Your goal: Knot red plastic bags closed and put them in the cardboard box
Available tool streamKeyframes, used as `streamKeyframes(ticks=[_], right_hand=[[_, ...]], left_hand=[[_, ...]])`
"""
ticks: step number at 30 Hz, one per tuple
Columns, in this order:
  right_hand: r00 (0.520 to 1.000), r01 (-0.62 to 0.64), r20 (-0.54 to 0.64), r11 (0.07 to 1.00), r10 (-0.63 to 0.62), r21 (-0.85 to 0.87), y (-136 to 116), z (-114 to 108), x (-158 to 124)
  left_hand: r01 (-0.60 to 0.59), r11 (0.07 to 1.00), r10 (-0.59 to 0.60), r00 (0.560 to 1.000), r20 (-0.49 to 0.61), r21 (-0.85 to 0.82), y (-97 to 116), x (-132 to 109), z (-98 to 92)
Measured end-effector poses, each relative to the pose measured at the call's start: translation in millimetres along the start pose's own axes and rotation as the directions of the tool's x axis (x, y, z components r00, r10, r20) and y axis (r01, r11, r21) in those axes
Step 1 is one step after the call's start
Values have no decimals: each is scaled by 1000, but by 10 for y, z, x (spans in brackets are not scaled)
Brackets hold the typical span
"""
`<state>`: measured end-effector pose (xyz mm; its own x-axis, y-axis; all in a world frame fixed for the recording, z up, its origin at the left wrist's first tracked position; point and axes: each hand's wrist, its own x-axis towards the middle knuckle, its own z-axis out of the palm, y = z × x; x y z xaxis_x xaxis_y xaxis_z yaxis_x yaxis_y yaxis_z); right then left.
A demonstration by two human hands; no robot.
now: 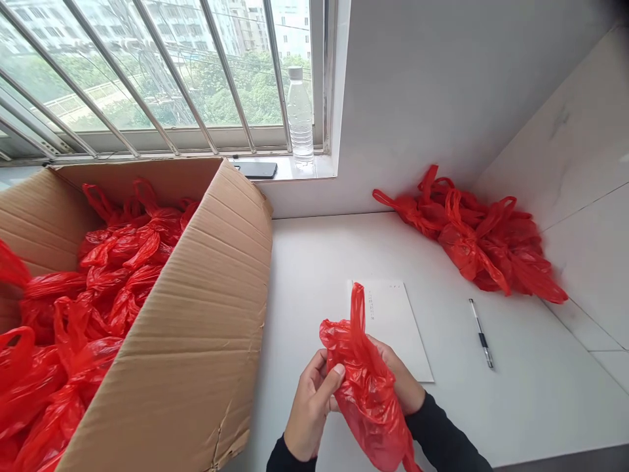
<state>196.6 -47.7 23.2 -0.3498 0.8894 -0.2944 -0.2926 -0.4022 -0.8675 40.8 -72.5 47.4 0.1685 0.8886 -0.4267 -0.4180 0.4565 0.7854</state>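
Note:
A red plastic bag (366,393) with loop handles is held up in front of me over the white table. My left hand (314,396) grips its left side, thumb pressed on the front. Behind the bag's right side is my right hand (400,377), its fingers mostly hidden by the plastic; it supports the bag from there. What the bag contains cannot be made out. Just beyond the bag lies a white sheet of paper (405,334) with small writing near its top, partly covered by the bag and my right hand.
On the left stands an open cardboard box (196,328) filled with several red bags (118,255). More red bags (486,242) are heaped in the right corner. A pen (481,334) lies right of the paper. A water bottle (300,118) and a phone (258,170) rest on the sill.

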Motion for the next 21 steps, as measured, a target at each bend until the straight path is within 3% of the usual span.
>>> streamKeyframes(ticks=[5, 13, 17, 21], right_hand=[[993, -71, 99, 987, 57, 144, -13, 77, -39], [991, -126, 78, 973, 112, 192, -2, 208, -50], [997, -76, 29, 977, 72, 197, -72, 221, -70], [1000, -18, 9, 999, 17, 38, -226, 171, -127]], left_hand=[[-62, 997, 63, 997, -49, 35, -5, 42, -67], [-36, 996, 44, 994, -98, 76, -55, 130, -174], [-19, 999, 16, 997, -78, -26, -108, 145, -231], [110, 970, -110, 994, 13, -215, -72, 88, -237]])
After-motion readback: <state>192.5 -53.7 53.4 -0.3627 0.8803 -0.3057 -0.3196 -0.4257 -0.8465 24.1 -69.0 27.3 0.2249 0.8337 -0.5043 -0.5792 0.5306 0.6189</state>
